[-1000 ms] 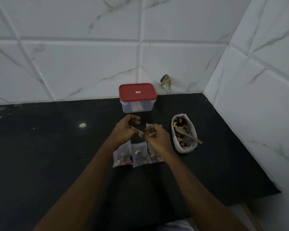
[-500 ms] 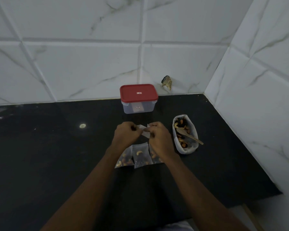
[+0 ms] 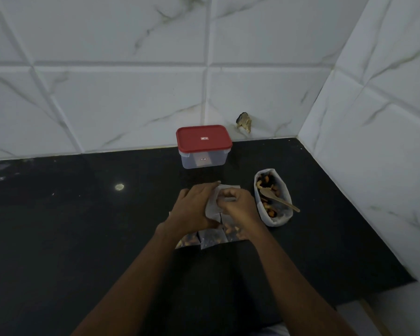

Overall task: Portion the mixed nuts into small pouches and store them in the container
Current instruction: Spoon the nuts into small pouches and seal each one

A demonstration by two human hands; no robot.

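Pinched by left hand (image 3: 194,207) and right hand (image 3: 239,205): pouch (image 3: 212,210), likely light, limp, slippery; best gripped at mouth edges.

Desk (image 3: 83,226): I read it as dark polished stone, faint sheen, fine pale speckle.
Wall tiles (image 3: 121,100): white marble-look, smooth, glossy.
Container (image 3: 205,161): translucent plastic, cloudy walls.
Lid (image 3: 203,138): red plastic, smooth, satin.
Frosted pouch (image 3: 214,208): thin whitish plastic film, creased.
Filled pouches (image 3: 210,238): clear film, shiny (light too dim for me to judge more).
Nut bag (image 3: 275,220): white, matt, paper or cloth, I cannot tell.
Spoon (image 3: 280,201): bare wood, matt.
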